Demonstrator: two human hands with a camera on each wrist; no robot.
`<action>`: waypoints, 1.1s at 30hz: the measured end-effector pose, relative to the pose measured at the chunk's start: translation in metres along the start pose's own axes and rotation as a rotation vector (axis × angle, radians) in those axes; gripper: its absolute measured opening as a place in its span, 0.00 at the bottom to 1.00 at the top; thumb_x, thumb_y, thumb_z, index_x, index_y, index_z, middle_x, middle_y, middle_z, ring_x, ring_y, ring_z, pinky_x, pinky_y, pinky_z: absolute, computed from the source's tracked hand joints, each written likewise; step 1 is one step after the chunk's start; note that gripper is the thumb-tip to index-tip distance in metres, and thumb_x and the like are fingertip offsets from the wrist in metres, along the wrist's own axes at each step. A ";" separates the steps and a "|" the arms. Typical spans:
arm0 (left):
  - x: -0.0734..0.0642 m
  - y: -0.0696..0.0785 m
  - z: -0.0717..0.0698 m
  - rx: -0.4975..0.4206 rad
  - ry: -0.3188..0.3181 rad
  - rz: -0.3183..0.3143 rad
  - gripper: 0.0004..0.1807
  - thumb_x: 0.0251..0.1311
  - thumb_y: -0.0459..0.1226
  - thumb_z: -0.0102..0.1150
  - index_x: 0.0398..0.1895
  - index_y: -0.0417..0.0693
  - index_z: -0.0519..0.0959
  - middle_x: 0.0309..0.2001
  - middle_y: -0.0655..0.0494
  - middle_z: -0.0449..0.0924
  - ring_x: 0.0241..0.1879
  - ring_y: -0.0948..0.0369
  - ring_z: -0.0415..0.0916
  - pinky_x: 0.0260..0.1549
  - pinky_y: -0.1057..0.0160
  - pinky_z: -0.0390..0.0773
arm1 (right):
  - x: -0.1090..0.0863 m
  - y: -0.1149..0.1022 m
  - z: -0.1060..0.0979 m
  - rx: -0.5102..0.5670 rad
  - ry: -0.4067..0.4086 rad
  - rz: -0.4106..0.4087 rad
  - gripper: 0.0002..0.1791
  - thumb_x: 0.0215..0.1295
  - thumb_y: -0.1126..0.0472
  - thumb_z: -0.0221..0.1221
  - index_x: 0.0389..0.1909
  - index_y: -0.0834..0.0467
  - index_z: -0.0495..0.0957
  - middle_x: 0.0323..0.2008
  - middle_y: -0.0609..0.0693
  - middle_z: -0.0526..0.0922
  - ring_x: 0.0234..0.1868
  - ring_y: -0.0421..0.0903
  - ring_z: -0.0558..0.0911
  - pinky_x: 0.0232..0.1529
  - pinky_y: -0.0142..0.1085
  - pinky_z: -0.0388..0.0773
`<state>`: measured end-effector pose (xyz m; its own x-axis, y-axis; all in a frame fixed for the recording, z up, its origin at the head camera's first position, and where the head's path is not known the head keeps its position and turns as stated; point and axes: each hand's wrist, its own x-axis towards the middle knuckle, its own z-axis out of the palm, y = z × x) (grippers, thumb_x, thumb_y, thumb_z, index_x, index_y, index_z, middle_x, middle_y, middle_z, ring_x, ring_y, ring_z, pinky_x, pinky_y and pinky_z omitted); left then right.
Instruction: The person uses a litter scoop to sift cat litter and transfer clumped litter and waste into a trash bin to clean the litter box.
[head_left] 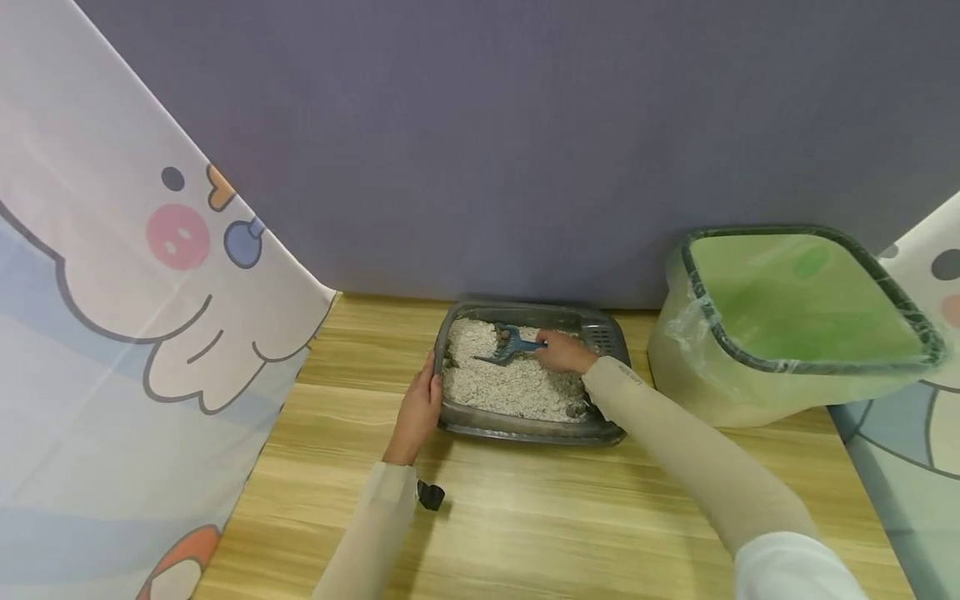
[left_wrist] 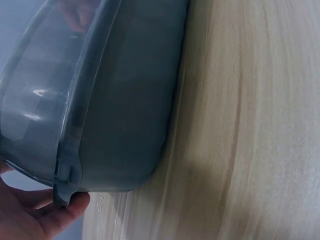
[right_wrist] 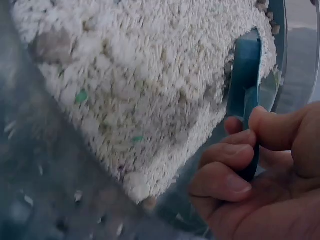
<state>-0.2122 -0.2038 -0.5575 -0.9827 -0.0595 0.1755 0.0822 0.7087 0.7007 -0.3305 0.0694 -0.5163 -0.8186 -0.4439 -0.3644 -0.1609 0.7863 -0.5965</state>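
Head view shows two hands at one grey plastic litter tray on a wood-grain tabletop. One blue slotted scoop is in the tray, its head just left of the right hand and against the pale pellet litter; how deep its tines sit cannot be told. In the right wrist view, that hand pinches the scoop's handle between thumb and curled fingers, with the scoop's head extending beyond the fingertips. Two small green specks show among the pellets there, along with a few greyish clumps too blurred to count surely.

The left hand is at the tray's left side, touching it. The left wrist view shows its fingertips curled under a projecting lip of the rim, gripping it. The tray therefore lies directly to the right of the left hand, while the right hand is above its litter.

One pale bin stands on the tabletop to the right of the tray, with one translucent green liner folded over its dark rim. Two beige sleeves cover the forearms, and one black device sits by the left wrist.
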 end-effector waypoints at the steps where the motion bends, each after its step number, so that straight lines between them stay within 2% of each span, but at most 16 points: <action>1: 0.000 0.000 0.000 0.000 -0.002 -0.002 0.28 0.74 0.42 0.36 0.74 0.46 0.52 0.60 0.34 0.67 0.53 0.41 0.71 0.48 0.43 0.71 | -0.002 0.001 -0.002 -0.015 -0.011 -0.002 0.21 0.74 0.59 0.46 0.63 0.62 0.66 0.46 0.58 0.75 0.18 0.41 0.62 0.24 0.37 0.63; 4: 0.001 -0.002 0.000 0.000 -0.009 -0.007 0.28 0.74 0.42 0.35 0.74 0.47 0.52 0.60 0.34 0.67 0.54 0.41 0.70 0.50 0.43 0.70 | -0.007 0.004 -0.007 -0.056 -0.065 0.000 0.22 0.74 0.57 0.44 0.65 0.62 0.65 0.48 0.59 0.76 0.17 0.41 0.62 0.28 0.39 0.65; 8: 0.002 -0.001 0.000 -0.004 -0.012 -0.010 0.28 0.74 0.42 0.35 0.74 0.47 0.52 0.61 0.35 0.66 0.56 0.40 0.68 0.51 0.43 0.69 | -0.016 0.007 -0.012 -0.061 -0.123 -0.001 0.22 0.75 0.56 0.42 0.64 0.62 0.65 0.37 0.58 0.77 0.16 0.41 0.60 0.27 0.39 0.65; 11: 0.003 0.000 -0.001 -0.003 -0.015 -0.006 0.28 0.74 0.41 0.36 0.74 0.47 0.52 0.61 0.34 0.66 0.56 0.40 0.68 0.51 0.43 0.69 | -0.025 0.007 -0.017 -0.062 -0.125 0.005 0.21 0.75 0.56 0.42 0.63 0.63 0.65 0.34 0.55 0.75 0.19 0.42 0.63 0.26 0.39 0.64; 15: 0.004 0.001 -0.001 0.000 -0.013 -0.003 0.28 0.74 0.41 0.36 0.74 0.47 0.52 0.60 0.34 0.66 0.55 0.40 0.69 0.51 0.43 0.69 | -0.036 0.003 -0.022 -0.090 -0.104 0.045 0.22 0.75 0.58 0.42 0.63 0.65 0.65 0.41 0.56 0.76 0.24 0.46 0.69 0.28 0.40 0.66; 18: 0.005 0.001 -0.002 -0.003 -0.008 -0.001 0.28 0.74 0.41 0.36 0.74 0.47 0.52 0.60 0.34 0.67 0.55 0.40 0.69 0.51 0.42 0.69 | -0.038 0.002 -0.024 -0.111 -0.068 0.065 0.23 0.75 0.59 0.42 0.64 0.67 0.63 0.48 0.62 0.75 0.28 0.47 0.72 0.30 0.41 0.67; 21: 0.005 0.000 -0.001 -0.002 -0.009 -0.002 0.28 0.74 0.41 0.36 0.74 0.47 0.52 0.59 0.34 0.67 0.54 0.40 0.69 0.51 0.42 0.69 | -0.035 0.004 -0.024 -0.110 -0.052 0.078 0.25 0.76 0.59 0.41 0.68 0.68 0.58 0.58 0.65 0.71 0.26 0.46 0.72 0.31 0.41 0.68; 24: 0.006 0.000 -0.001 -0.003 -0.014 0.000 0.28 0.74 0.41 0.36 0.74 0.47 0.52 0.60 0.34 0.67 0.55 0.40 0.69 0.51 0.43 0.69 | -0.028 0.008 -0.025 -0.086 -0.062 0.083 0.26 0.76 0.59 0.41 0.69 0.68 0.55 0.61 0.66 0.68 0.23 0.43 0.69 0.30 0.40 0.68; 27: 0.006 -0.001 0.000 0.000 -0.012 0.004 0.28 0.74 0.41 0.36 0.74 0.46 0.52 0.60 0.34 0.67 0.54 0.41 0.69 0.50 0.43 0.70 | -0.019 0.009 -0.027 -0.080 -0.057 0.078 0.26 0.75 0.60 0.42 0.69 0.67 0.56 0.55 0.66 0.73 0.19 0.41 0.63 0.26 0.39 0.66; 29: 0.005 -0.001 0.000 0.000 -0.004 0.006 0.27 0.74 0.40 0.36 0.74 0.46 0.53 0.59 0.34 0.67 0.54 0.41 0.70 0.50 0.43 0.70 | -0.014 0.008 -0.028 -0.084 -0.055 0.073 0.25 0.75 0.60 0.42 0.69 0.66 0.58 0.47 0.65 0.77 0.16 0.40 0.61 0.24 0.38 0.64; 31: 0.004 -0.001 0.000 0.002 0.004 0.015 0.27 0.74 0.40 0.37 0.74 0.45 0.53 0.59 0.34 0.68 0.53 0.40 0.70 0.49 0.42 0.70 | -0.009 0.008 -0.029 -0.073 -0.058 0.075 0.24 0.75 0.61 0.42 0.68 0.64 0.59 0.39 0.63 0.79 0.13 0.40 0.56 0.20 0.37 0.61; 33: 0.004 -0.001 0.001 -0.002 0.011 0.022 0.27 0.73 0.39 0.37 0.73 0.43 0.54 0.58 0.33 0.68 0.53 0.40 0.70 0.49 0.42 0.70 | -0.004 0.007 -0.028 -0.068 -0.053 0.076 0.24 0.75 0.61 0.43 0.68 0.63 0.59 0.35 0.59 0.79 0.11 0.39 0.55 0.17 0.35 0.60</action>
<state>-0.2160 -0.2046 -0.5584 -0.9788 -0.0515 0.1982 0.1040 0.7088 0.6977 -0.3439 0.0884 -0.4993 -0.7997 -0.4025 -0.4455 -0.1379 0.8453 -0.5162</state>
